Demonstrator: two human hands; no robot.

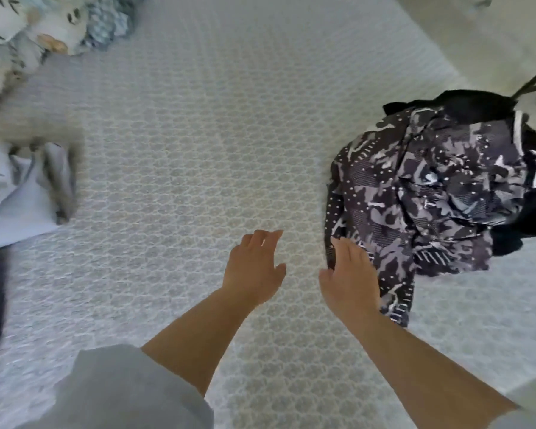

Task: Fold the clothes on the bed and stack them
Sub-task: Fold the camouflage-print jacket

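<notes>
The patterned garment (pixel 430 196) is seen crumpled in a heap on the bed (pixel 183 134), just beyond and to the outer side of the right hand (pixel 348 280), whose fingers (pixel 341 252) are spread and laid against the cloth's near edge; nothing is gripped. A narrow part of the garment is trailed back beside that hand toward the person, so its long axis is judged to run from the near edge away and rightward, though no clear heading can be told from so bunched a shape. Black clothing (pixel 464 103) is lodged under its far side. The left hand (pixel 254 267) is held open and empty over bare bedding, well apart from the garment. Pale clothes (pixel 22 193) are blurred far off past the left fingers.
</notes>
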